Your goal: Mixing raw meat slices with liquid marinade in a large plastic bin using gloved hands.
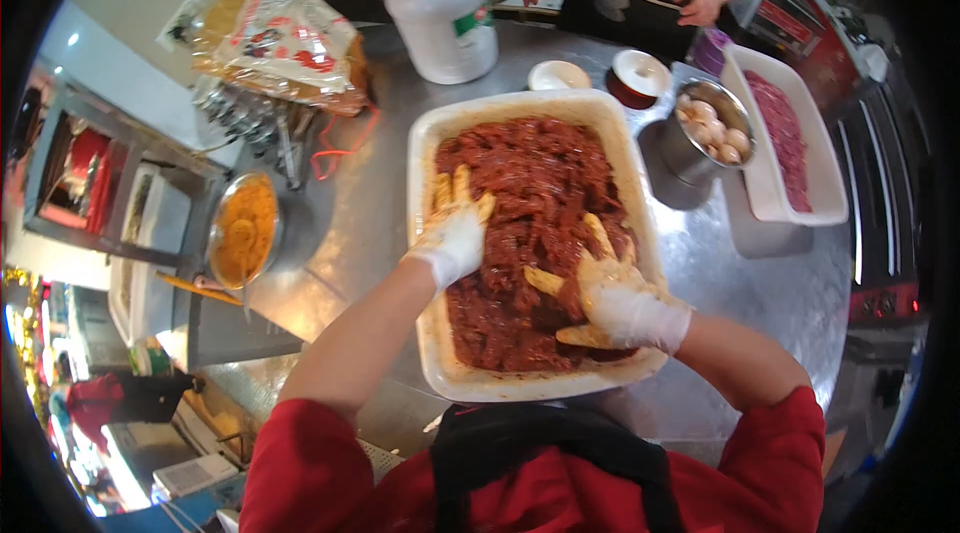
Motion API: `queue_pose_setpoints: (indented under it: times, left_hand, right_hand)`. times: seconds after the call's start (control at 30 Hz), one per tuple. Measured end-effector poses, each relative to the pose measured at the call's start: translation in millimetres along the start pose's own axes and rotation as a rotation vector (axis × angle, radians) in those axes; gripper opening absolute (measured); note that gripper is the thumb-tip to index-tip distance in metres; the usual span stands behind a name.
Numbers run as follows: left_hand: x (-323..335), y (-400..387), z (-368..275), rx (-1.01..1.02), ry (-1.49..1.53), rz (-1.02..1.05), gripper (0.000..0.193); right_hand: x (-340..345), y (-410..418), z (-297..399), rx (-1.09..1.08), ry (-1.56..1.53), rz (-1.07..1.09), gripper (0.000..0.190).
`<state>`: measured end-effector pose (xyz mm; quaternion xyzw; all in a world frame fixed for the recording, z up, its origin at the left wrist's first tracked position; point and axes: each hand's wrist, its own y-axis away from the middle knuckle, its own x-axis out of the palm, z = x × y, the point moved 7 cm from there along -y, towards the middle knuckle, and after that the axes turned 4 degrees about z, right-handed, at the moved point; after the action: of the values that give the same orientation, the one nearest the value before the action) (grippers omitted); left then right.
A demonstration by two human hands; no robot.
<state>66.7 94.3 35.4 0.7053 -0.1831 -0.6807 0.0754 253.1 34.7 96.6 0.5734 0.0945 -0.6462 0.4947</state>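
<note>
A white plastic tub (420, 308) stands on the metal table before me, filled with dark red, wet-looking strips of raw meat (536, 180). My left hand (454, 225), in a stained white glove, rests at the tub's left side, fingers apart and touching the meat. On the right, my right hand (600, 293), gloved too, lies on the meat near the lower right corner. Its fingers are spread wide, orange-stained, with a piece of meat between the thumb side and palm; no firm grip shows.
A metal pot of eggs (694, 165) and a tub of pinkish meat (817, 195) stand right. A large jar (442, 30), a plastic-wrapped package (285, 53) and a bowl of orange sauce (244, 233) are behind and left. A co-worker's hands (701, 3) show across the table.
</note>
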Motion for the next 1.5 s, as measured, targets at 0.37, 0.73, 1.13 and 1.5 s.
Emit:
queue_pose_setpoints:
  times: [0.37, 0.73, 1.13, 1.5]
  left_hand:
    - [-8.9, -68.2, 28.1, 0.054, 0.599, -0.074, 0.045]
    - [-2.4, 99.9, -36.9, 0.355, 0.27, -0.098, 0.069]
    - [-33.6, -38.3, 39.2, -0.034, 0.458, -0.365, 0.079]
    - [15.3, -126.6, 39.8, -0.056, 1.799, 0.04, 0.034]
  right_hand:
    - [-52.5, -112.0, -50.2, 0.067, -0.093, -0.145, 0.118]
    - [-28.2, -100.1, -12.6, 0.034, -0.006, -0.266, 0.027]
    - [-51.1, -23.9, -35.5, -0.075, -0.154, -0.344, 0.069]
    - [-24.9, -160.9, -139.6, -0.054, -1.541, -0.138, 0.057]
